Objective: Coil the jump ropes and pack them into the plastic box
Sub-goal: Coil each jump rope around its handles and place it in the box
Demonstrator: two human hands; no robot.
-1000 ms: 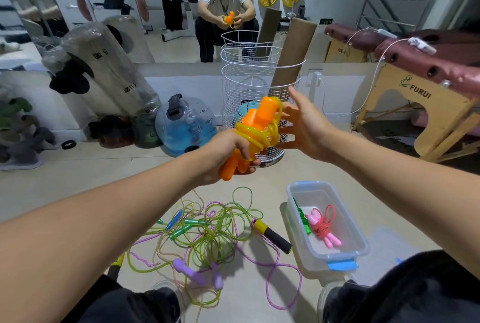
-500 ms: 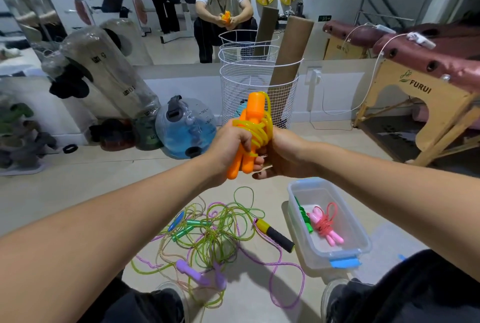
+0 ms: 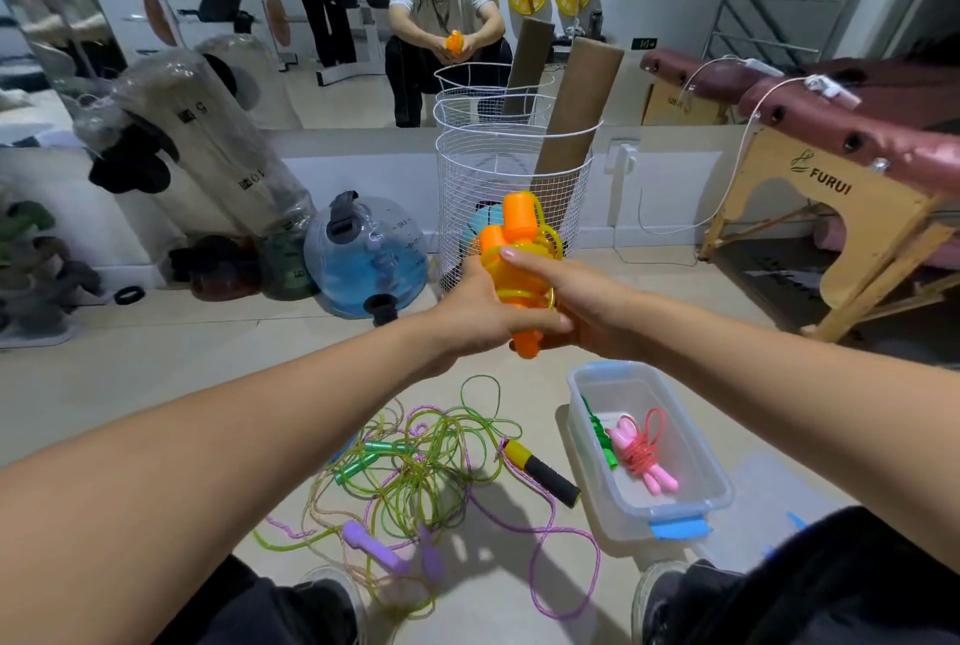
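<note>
An orange-handled jump rope [image 3: 517,249] with a yellow cord wound round its two handles is held upright above the floor. My left hand [image 3: 480,309] grips the lower handles from the left. My right hand [image 3: 576,301] wraps the bundle from the right, a finger lying across the cord. Below and to the right, the clear plastic box [image 3: 691,494] holds a coiled pink rope [image 3: 641,452] and a green one [image 3: 602,436]. A tangle of loose green, yellow and purple ropes [image 3: 415,473] lies on the floor left of the box.
A white wire basket [image 3: 462,197] with cardboard tubes stands behind my hands, a blue water bag [image 3: 369,255] to its left. A wooden massage table [image 3: 810,208] is at the right. A mirror along the wall reflects a seated person. My knees frame the bottom edge.
My right hand came in from an open reach and closed round the orange bundle. The bundle dropped slightly and the camera tilted down.
</note>
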